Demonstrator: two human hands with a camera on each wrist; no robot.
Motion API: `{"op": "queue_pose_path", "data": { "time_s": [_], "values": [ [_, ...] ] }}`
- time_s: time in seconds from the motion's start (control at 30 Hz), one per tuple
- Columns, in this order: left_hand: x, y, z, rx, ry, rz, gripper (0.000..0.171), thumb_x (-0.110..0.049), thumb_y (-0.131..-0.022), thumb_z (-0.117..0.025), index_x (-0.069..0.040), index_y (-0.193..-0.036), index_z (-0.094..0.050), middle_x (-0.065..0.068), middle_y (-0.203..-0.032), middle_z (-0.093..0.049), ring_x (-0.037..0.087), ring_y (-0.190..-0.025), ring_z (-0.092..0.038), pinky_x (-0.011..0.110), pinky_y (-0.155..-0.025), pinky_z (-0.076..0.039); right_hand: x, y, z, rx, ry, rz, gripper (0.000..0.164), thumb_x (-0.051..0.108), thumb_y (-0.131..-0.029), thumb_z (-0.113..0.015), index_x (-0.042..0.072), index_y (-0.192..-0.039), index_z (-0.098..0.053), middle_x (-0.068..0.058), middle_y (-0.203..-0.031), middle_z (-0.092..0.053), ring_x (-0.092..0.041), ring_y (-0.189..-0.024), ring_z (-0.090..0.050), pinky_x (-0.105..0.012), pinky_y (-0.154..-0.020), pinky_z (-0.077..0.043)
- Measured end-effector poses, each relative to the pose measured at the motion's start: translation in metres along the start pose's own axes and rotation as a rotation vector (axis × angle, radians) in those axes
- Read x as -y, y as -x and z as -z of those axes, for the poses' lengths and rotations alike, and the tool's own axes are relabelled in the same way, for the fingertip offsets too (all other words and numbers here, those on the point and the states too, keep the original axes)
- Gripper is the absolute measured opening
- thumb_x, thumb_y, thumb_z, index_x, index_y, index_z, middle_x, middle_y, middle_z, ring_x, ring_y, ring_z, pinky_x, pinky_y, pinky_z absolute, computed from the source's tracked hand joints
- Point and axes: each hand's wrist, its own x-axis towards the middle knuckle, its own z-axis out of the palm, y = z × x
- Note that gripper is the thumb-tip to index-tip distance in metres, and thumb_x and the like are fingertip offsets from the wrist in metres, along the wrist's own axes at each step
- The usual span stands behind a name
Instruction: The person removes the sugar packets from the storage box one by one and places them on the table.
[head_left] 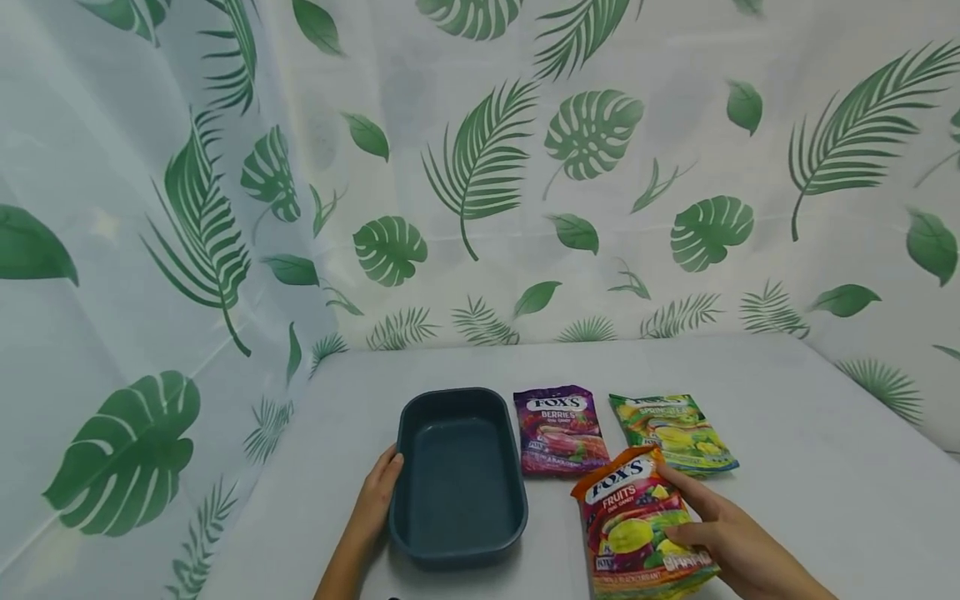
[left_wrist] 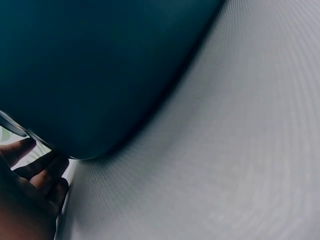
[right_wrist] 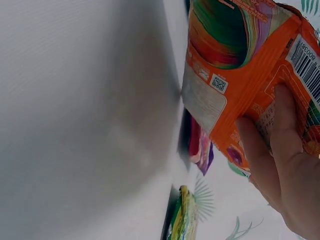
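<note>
My right hand (head_left: 716, 521) grips an orange-topped bag of Fox's Fruits candy (head_left: 633, 529) by its right side, thumb on the front. In the right wrist view, fingers (right_wrist: 287, 127) lie across the bag's orange back (right_wrist: 255, 80), lifted off the white surface. At the left side of a dark blue rectangular tub (head_left: 457, 483), my left hand (head_left: 378, 483) holds the rim. The left wrist view has the tub's outer wall (left_wrist: 100, 70) filling the upper left, with the fingers (left_wrist: 50, 175) partly in shadow beside it.
A purple bag of Fox's Berries candy (head_left: 561, 433) lies right of the tub. Beside it is a green and yellow candy bag (head_left: 675, 433). All rest on a white table (head_left: 810, 433), backed by a leaf-patterned curtain (head_left: 495, 275).
</note>
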Motion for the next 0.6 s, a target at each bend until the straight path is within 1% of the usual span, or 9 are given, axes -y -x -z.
{"op": "queue_pose_path", "data": {
  "time_s": [0.27, 0.47, 0.6],
  "values": [
    [-0.003, 0.0, -0.001, 0.0, 0.002, 0.029, 0.061, -0.041, -0.102, -0.034, 0.002, -0.145, -0.031, 0.025, -0.151, -0.03, 0.044, -0.141, -0.024, 0.062, -0.111, -0.022, -0.003, 0.003, 0.001, -0.019, -0.024, -0.053, 0.086, 0.008, -0.093, -0.051, 0.014, -0.152, 0.011, -0.034, -0.149, 0.006, -0.022, -0.101, -0.059, -0.045, -0.088, -0.054],
    [-0.003, 0.0, -0.001, 0.003, 0.001, 0.027, 0.06, -0.04, -0.102, -0.034, 0.002, -0.145, -0.031, 0.024, -0.151, -0.03, 0.043, -0.141, -0.024, 0.062, -0.112, -0.022, -0.009, 0.007, 0.006, 0.012, -0.068, -0.073, 0.089, 0.008, -0.091, -0.052, 0.016, -0.151, 0.013, -0.035, -0.148, 0.003, -0.026, -0.101, -0.06, -0.049, -0.089, -0.053],
    [-0.003, 0.0, -0.001, 0.006, 0.008, 0.021, 0.059, -0.039, -0.102, -0.034, 0.003, -0.145, -0.031, 0.025, -0.151, -0.03, 0.043, -0.141, -0.024, 0.061, -0.113, -0.022, -0.014, 0.008, 0.01, 0.019, -0.104, -0.094, 0.087, 0.009, -0.091, -0.05, 0.018, -0.152, 0.012, -0.032, -0.15, 0.007, -0.029, -0.103, -0.059, -0.052, -0.091, -0.052]
  ]
}}
